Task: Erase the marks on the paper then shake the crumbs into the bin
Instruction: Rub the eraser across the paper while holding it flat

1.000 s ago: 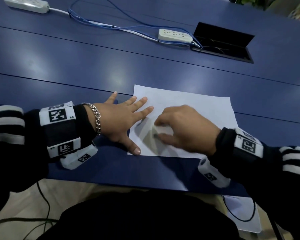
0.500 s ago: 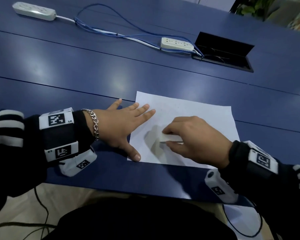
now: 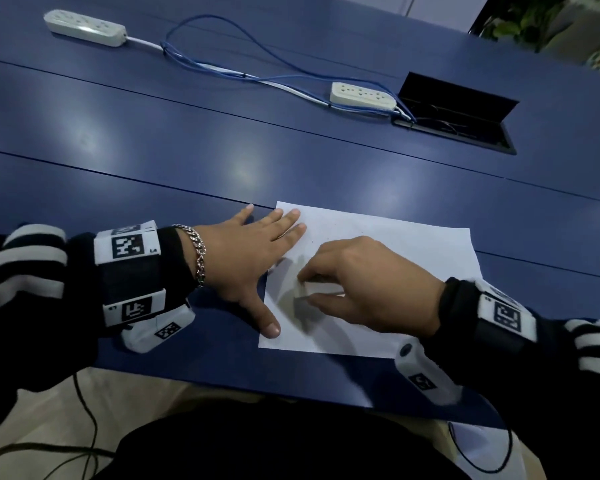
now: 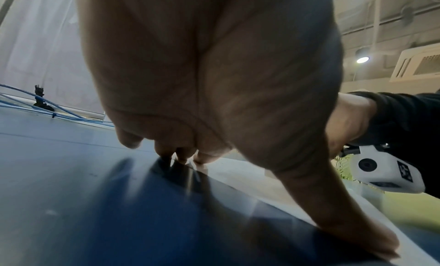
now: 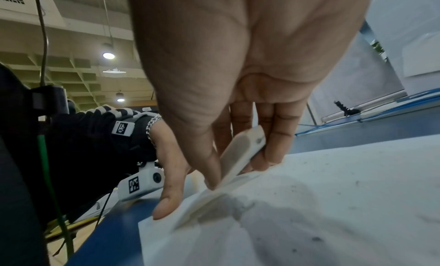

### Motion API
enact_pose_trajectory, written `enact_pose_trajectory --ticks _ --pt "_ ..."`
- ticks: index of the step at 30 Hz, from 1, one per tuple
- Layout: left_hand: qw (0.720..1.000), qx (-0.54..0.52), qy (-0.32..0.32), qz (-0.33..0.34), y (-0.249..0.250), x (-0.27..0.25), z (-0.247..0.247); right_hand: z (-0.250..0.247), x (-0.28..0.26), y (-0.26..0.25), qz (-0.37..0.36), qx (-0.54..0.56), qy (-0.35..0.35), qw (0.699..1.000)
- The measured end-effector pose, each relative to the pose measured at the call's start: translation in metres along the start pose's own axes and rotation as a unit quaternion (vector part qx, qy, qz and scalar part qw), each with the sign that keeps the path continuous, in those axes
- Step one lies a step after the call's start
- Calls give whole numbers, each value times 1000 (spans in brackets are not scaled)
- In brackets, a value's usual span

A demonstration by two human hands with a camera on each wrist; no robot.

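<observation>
A white sheet of paper (image 3: 413, 251) lies flat near the front edge of the blue table (image 3: 187, 150). My left hand (image 3: 257, 258) lies flat with straight, spread fingers, pressing the paper's left edge; its thumb (image 5: 166, 194) holds down the near left corner. My right hand (image 3: 371, 289) pinches a white eraser (image 5: 243, 153) between thumb and fingers and holds its lower edge against the paper (image 5: 333, 204). Dark specks and crumbs are scattered over the sheet in the right wrist view. No bin is in view.
Two white power strips (image 3: 84, 27) (image 3: 362, 95) joined by blue and white cables (image 3: 222, 67) lie at the back. An open black cable hatch (image 3: 458, 116) sits at the back right. The table's front edge runs just below the paper.
My right hand with the eraser has shifted slightly back and forth over the paper's left part. The left hand stays pressed on the left edge. The head view has tilted down a little.
</observation>
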State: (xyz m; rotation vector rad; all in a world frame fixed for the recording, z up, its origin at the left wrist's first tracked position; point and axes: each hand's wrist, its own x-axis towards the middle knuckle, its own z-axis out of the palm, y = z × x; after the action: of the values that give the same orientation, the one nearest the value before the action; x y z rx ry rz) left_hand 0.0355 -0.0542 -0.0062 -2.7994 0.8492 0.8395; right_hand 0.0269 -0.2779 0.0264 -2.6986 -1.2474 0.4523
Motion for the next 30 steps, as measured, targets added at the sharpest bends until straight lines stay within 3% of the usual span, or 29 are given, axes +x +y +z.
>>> enact_pose_trajectory --ticks 4,8,10,13,15,19,24,27,30 --pt "1000 14 7 -2 0 2 1 -2 13 7 49 -36 38 997" --pt "1000 20 -6 -9 0 1 -1 3 -7 -13 -58 4 -43 997" --pt "1000 26 -3 -10 0 1 0 2 -4 -12 -56 -1 -59 997" --pt "999 31 -3 -15 2 1 0 -5 16 3 23 -35 15 999" --pt "999 31 -4 -18 3 2 -1 -1 15 2 19 -46 33 998" --pt "1000 20 -3 -16 1 1 0 6 -4 -21 -50 -19 -51 997" --pt "1000 18 -4 -12 1 1 0 -7 15 9 41 -15 16 999" --pt "1000 4 -10 -7 0 0 -1 -9 3 14 43 -4 27 999" --pt "1000 -17 -10 4 -4 -1 -1 -15 -16 29 97 3 45 994"
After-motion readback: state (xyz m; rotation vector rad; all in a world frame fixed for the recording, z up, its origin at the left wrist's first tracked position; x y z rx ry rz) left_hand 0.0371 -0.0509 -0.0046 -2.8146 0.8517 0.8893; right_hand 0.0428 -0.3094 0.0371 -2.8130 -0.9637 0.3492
